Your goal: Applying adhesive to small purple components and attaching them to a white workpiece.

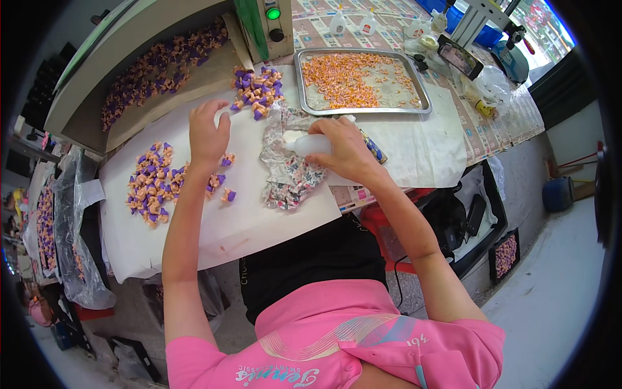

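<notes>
My right hand (350, 148) grips a translucent white squeeze bottle (311, 145), which lies on its side over a crumpled floral cloth (288, 185). My left hand (208, 133) hovers above the white paper, its fingers curled with a gap between thumb and forefinger. No object shows in it. A heap of small peach-and-purple plastic figures (258, 91) lies just beyond that hand. To its left is a bigger spread of the same figures (152, 185), and a few loose ones (227, 194) sit beneath my left forearm.
A metal tray (427, 107) of tiny orange-and-pink pieces stands at the back. On the left, a machine (81, 97) has more figures on its belt. Small white bottles (338, 23) stand behind the tray. A phone on a stand (460, 57) is at the far right.
</notes>
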The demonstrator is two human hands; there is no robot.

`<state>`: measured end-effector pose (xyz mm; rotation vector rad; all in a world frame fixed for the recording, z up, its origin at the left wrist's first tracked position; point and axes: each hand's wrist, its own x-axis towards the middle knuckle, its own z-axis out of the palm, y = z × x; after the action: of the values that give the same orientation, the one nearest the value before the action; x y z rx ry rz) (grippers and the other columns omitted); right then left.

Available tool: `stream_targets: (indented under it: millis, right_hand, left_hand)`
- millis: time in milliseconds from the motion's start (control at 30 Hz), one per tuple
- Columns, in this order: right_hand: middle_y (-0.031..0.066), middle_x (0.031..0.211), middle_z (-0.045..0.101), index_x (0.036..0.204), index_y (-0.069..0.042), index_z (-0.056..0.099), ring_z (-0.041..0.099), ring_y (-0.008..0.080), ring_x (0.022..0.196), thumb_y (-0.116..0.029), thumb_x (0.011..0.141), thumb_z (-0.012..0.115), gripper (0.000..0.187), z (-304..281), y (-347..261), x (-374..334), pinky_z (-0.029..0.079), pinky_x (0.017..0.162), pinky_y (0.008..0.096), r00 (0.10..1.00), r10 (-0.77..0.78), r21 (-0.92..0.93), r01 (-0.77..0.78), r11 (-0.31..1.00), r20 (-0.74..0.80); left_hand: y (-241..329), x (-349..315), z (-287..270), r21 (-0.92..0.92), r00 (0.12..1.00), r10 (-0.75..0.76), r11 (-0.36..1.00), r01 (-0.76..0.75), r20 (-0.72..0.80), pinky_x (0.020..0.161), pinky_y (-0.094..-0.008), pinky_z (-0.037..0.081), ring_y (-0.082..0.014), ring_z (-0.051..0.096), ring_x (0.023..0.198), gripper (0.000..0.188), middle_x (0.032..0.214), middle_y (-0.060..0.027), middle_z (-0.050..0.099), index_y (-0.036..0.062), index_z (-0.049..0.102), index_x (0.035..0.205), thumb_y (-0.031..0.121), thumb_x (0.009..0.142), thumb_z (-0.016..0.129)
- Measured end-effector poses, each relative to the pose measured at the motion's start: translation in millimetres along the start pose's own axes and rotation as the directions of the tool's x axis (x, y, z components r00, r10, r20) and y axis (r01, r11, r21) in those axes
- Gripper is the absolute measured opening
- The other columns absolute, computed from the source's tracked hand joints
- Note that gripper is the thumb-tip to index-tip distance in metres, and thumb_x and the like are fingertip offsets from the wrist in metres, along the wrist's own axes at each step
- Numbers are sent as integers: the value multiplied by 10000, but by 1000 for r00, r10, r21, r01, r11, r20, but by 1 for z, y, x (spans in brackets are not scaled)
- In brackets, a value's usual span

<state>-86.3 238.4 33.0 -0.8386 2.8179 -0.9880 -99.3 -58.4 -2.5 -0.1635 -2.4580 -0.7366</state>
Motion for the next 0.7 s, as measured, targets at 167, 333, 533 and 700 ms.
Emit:
stream_targets:
  millis: [167,333,533,700]
  right_hand:
    - [97,986,617,1019,-72,638,529,313,961,-177,678,793,389,-11,-5,-13,413,863,415,991,-113,-14,112,994,-74]
    - [109,991,595,1027,-41,632,560,313,920,-108,698,775,365,-25,-11,-31,448,816,380,964,-96,76,119,990,-248]
    - [45,933,577,1024,-13,620,580,161,893,-125,765,796,333,-31,-17,-53,461,760,282,965,186,548,-56,835,-185]
    - [27,953,565,1022,-14,622,557,108,881,-161,764,817,355,-22,-34,-70,456,752,260,948,286,800,-65,596,-137]
  left_hand:
    - [-14,25,30,-26,994,-42,999,45,100,743,-333,498,-278,619,786,244,969,-149,649,18,645,1053,31,810,622]
    - [6,25,24,-100,985,-39,993,56,169,713,-293,500,-238,628,773,248,935,-151,629,9,655,1032,4,784,662]
    - [62,-12,-9,-449,936,-297,821,352,189,758,-249,497,-132,609,841,223,927,-65,622,11,622,1018,-19,801,664]
    - [118,-76,-24,-799,757,-375,67,598,535,794,-247,519,-107,609,876,244,984,-46,624,9,582,1053,30,842,703]
